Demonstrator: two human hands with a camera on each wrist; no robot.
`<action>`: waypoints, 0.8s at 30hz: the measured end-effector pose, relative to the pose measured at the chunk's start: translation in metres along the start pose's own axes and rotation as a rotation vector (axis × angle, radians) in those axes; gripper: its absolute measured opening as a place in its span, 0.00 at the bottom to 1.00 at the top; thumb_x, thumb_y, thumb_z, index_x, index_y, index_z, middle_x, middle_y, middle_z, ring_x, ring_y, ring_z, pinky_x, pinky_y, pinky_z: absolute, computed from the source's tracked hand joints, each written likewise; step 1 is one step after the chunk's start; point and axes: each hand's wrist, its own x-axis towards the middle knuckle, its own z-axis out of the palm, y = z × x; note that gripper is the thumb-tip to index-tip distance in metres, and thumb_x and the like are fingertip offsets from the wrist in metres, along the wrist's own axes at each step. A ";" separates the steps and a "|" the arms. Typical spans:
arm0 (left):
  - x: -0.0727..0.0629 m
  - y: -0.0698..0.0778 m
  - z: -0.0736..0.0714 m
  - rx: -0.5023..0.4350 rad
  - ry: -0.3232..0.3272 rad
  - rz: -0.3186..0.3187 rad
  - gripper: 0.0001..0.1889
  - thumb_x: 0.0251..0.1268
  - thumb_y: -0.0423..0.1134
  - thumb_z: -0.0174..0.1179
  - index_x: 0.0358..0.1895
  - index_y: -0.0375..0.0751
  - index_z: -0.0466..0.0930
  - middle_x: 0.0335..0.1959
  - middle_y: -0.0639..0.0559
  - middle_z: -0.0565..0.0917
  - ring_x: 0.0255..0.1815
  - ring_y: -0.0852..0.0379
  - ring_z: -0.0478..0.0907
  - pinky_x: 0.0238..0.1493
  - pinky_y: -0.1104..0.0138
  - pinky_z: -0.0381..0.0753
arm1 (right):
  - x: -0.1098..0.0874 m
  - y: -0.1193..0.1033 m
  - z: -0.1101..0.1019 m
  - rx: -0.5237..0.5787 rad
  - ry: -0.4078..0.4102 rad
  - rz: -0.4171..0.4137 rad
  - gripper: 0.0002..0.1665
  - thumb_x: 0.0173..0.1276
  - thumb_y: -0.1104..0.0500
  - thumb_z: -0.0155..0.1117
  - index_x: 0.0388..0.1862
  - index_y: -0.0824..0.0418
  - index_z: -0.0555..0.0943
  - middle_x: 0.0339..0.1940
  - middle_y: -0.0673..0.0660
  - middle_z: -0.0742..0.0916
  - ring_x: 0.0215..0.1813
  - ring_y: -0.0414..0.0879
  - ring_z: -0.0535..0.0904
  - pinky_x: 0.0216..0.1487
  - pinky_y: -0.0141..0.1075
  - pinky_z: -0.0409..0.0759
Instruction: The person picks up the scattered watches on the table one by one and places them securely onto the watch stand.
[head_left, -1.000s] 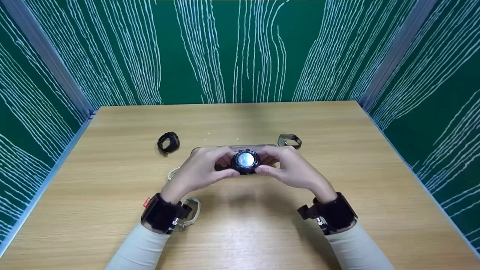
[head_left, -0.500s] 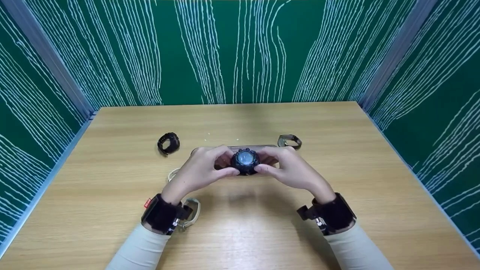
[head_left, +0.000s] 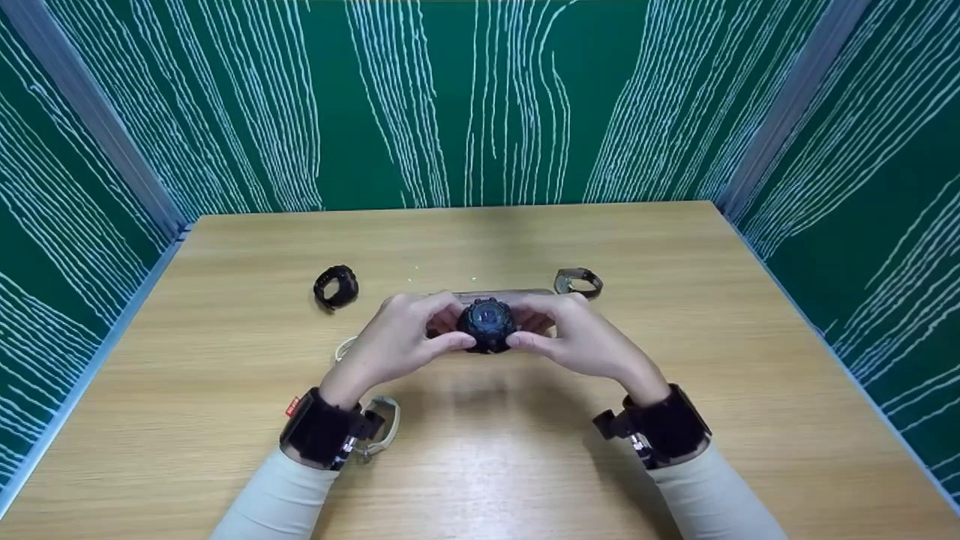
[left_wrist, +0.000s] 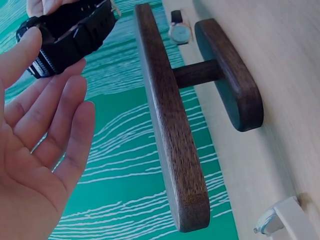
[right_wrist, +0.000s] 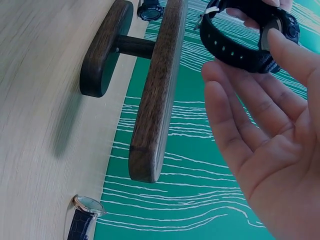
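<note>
A black digital wristwatch is pinched at its two sides between my left hand and my right hand, thumbs in front. Its dial faces me. In the right wrist view the watch's strap forms a loop with a buckle at its end, away from the stand. A dark wooden T-shaped stand has a long bar on a short post and rounded base. In the head view the stand's bar is largely hidden behind my hands.
Another black watch lies at the back left of the table. A dark-strapped watch sits at the back right. A white-strapped watch lies by my left wrist; a pale band shows partly behind my left hand.
The held watch has tilted, so the bright glare on its dial has gone and the dark face shows. Both hands stay in nearly the same place, gripping it.
</note>
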 end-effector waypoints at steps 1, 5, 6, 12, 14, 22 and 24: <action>0.000 0.000 -0.001 -0.001 0.003 -0.001 0.16 0.56 0.58 0.62 0.41 0.52 0.79 0.32 0.64 0.86 0.32 0.74 0.80 0.38 0.76 0.79 | 0.000 0.001 -0.001 0.000 -0.005 -0.009 0.22 0.64 0.43 0.63 0.58 0.38 0.75 0.46 0.38 0.85 0.42 0.34 0.81 0.45 0.34 0.80; -0.002 -0.003 -0.006 0.001 0.034 -0.033 0.17 0.56 0.59 0.62 0.41 0.53 0.79 0.32 0.65 0.85 0.31 0.74 0.79 0.37 0.74 0.80 | 0.000 0.005 -0.006 -0.031 0.026 -0.017 0.24 0.64 0.44 0.62 0.59 0.44 0.75 0.46 0.41 0.85 0.43 0.34 0.81 0.46 0.34 0.79; -0.002 -0.003 -0.008 0.002 0.046 -0.044 0.17 0.55 0.59 0.62 0.40 0.53 0.79 0.32 0.65 0.84 0.31 0.74 0.79 0.37 0.73 0.80 | 0.000 0.006 -0.008 -0.041 0.045 -0.013 0.24 0.64 0.44 0.62 0.59 0.45 0.76 0.46 0.41 0.85 0.43 0.34 0.80 0.46 0.34 0.79; -0.004 -0.006 -0.021 -0.008 0.119 -0.100 0.16 0.54 0.61 0.62 0.37 0.55 0.79 0.31 0.66 0.84 0.31 0.73 0.79 0.35 0.73 0.80 | 0.000 0.013 -0.015 -0.071 0.192 0.040 0.20 0.65 0.48 0.63 0.56 0.49 0.79 0.51 0.45 0.84 0.52 0.41 0.78 0.54 0.42 0.76; -0.005 -0.008 -0.026 -0.009 0.146 -0.108 0.16 0.55 0.60 0.62 0.37 0.55 0.79 0.32 0.66 0.84 0.31 0.72 0.79 0.36 0.74 0.80 | 0.000 0.018 -0.015 -0.074 0.242 0.065 0.20 0.66 0.49 0.63 0.56 0.50 0.79 0.52 0.47 0.83 0.53 0.44 0.77 0.55 0.44 0.75; -0.007 -0.016 -0.043 0.033 0.287 -0.165 0.16 0.56 0.58 0.63 0.37 0.51 0.79 0.31 0.63 0.85 0.30 0.69 0.80 0.35 0.72 0.80 | 0.001 0.038 -0.015 -0.090 0.364 0.176 0.29 0.66 0.44 0.61 0.63 0.53 0.73 0.58 0.54 0.77 0.58 0.49 0.74 0.58 0.50 0.71; -0.008 -0.018 -0.046 0.037 0.319 -0.196 0.17 0.55 0.59 0.63 0.37 0.51 0.79 0.31 0.62 0.85 0.30 0.68 0.81 0.36 0.70 0.80 | 0.001 0.042 -0.015 -0.085 0.370 0.202 0.31 0.66 0.44 0.61 0.64 0.55 0.72 0.59 0.56 0.76 0.59 0.50 0.73 0.59 0.51 0.71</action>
